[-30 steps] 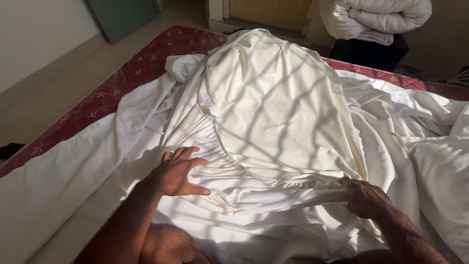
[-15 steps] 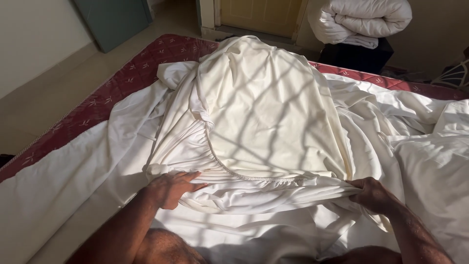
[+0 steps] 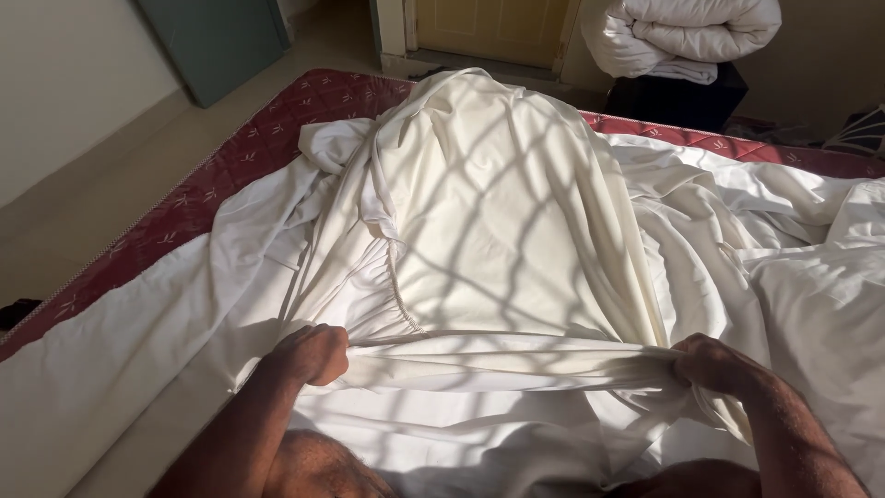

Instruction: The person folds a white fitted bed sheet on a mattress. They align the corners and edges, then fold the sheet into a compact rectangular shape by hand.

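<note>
View: single head-worn camera | Position: above the near edge of the mattress [image 3: 277,129]; at close range to the left hand [image 3: 312,354] and right hand [image 3: 714,361] | Direction: angled downward and forward along the cream sheet [image 3: 498,212] toward the far door [image 3: 489,28] | Overlap: none; only one view

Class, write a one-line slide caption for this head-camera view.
Left hand and right hand grip the gathered edge of a cream fitted sheet over a red mattress.
</note>
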